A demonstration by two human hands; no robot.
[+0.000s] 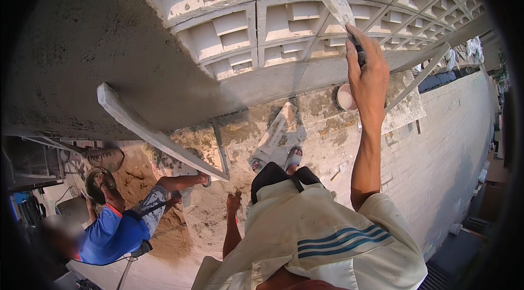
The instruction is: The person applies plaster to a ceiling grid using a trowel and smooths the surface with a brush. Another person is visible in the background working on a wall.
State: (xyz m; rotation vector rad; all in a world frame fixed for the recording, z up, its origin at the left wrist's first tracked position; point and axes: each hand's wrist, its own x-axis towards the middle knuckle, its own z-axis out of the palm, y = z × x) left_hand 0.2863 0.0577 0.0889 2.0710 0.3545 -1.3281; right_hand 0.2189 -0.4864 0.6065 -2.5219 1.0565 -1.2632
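My right hand (370, 74) is raised at the upper right, its fingers wrapped round the dark handle of a putty knife (339, 10). The flat, pale blade is up against the wall of white ventilation blocks (289, 20), whose square openings have stepped insides. My left hand (233, 201) hangs low beside my shorts with its fingers curled. Whatever is in it, if anything, I cannot make out. Wet-looking grey plaster (98, 44) covers the wall left of the blocks.
A white bucket (346, 97) stands at the wall's foot. A long pale board (158, 129) slants out from the plastered wall. At lower left, a person in a blue shirt (112, 238) holds a dark round pan (100, 185) beside a sand heap (134, 181). A pale board (279, 125) lies near my feet.
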